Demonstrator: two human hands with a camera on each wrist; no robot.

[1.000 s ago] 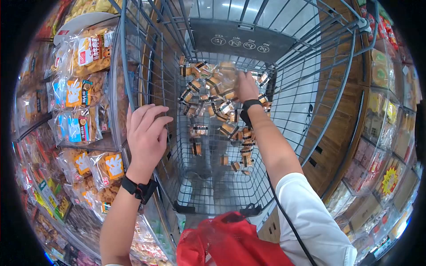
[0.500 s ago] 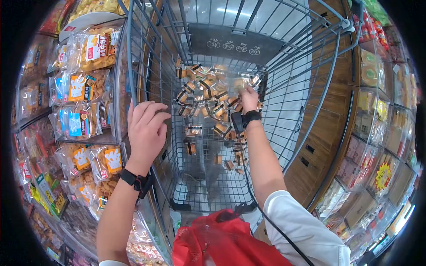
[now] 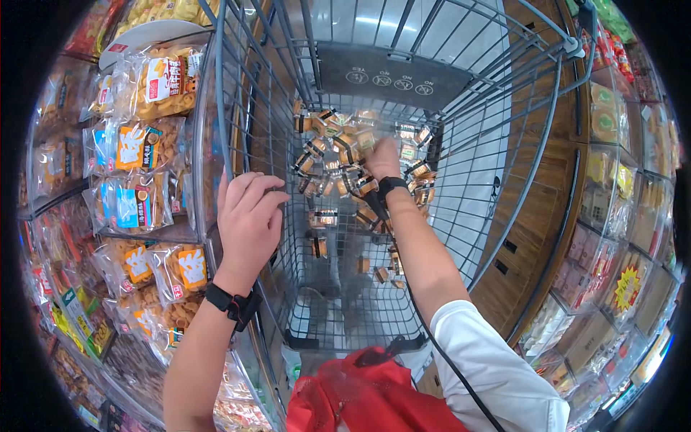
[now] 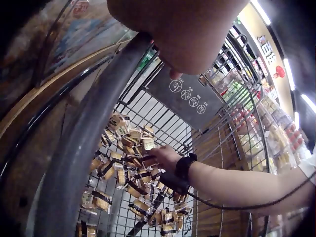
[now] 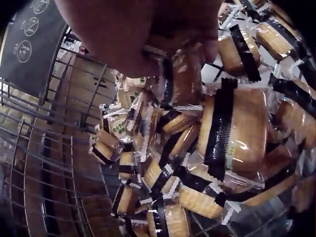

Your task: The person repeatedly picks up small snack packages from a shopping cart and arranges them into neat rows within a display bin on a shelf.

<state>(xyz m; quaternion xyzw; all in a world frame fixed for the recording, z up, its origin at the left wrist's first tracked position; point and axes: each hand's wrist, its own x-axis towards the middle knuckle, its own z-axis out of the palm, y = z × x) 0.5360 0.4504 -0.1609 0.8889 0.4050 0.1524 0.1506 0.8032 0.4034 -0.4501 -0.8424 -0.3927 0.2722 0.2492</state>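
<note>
In the head view my right hand (image 3: 384, 157) reaches down into the shopping cart (image 3: 458, 240), among many small wrapped biscuits (image 3: 348, 149). Seen from the right wrist, its fingers pinch one biscuit packet (image 5: 183, 81) with clear wrapping and a dark band, just above the pile. Pale, ridged biscuits show through the other wrappers, such as a large near packet (image 5: 245, 128). My left hand (image 3: 248, 229) rests at the cart's left rim (image 4: 94, 128), its fingers loosely bent over the inner side and holding no packet.
Shelves of bagged snacks (image 3: 155, 144) stand close along the left. To the right are a wooden cabinet (image 3: 536, 237) and boxed goods (image 3: 626, 284). A grey panel (image 3: 392, 74) closes the cart's far end. A black cable (image 3: 461, 374) runs along my right arm.
My right hand has moved left over the pile, and the packets around it have shifted a little. The left hand stays at the rim. The head view sways slightly.
</note>
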